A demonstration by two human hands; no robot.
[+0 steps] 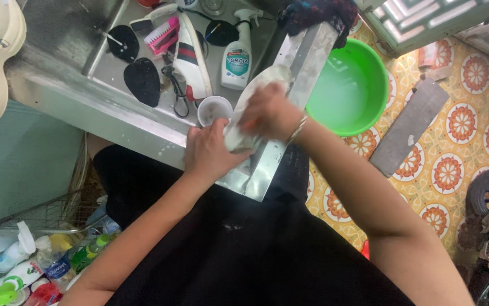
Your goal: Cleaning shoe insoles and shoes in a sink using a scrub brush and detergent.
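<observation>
- Hands meet at the near corner of a stainless steel sink tray [74, 90]: the left hand [209, 152] is curled around the lower end of a white shoe [256, 96], fingers wrapped against it.
- The right hand [270, 111] lies closed over the shoe's middle, a thin bracelet [297, 129] at the wrist; something orange shows under its fingers, but what it is cannot be told.
- The shoe lies tilted along the tray's right rim, its far end pointing away from the person.
- Just beside the left hand stands a small white cup [214, 109].
- Farther in the tray lie a second white shoe with a dark and red stripe [192, 56], a white spray bottle [237, 54], a pink brush [162, 35], black insoles [142, 80] and scissors [179, 96].
- A green basin [349, 90] holding cloudy water sits on the patterned floor tiles [460, 124], right of the tray.
</observation>
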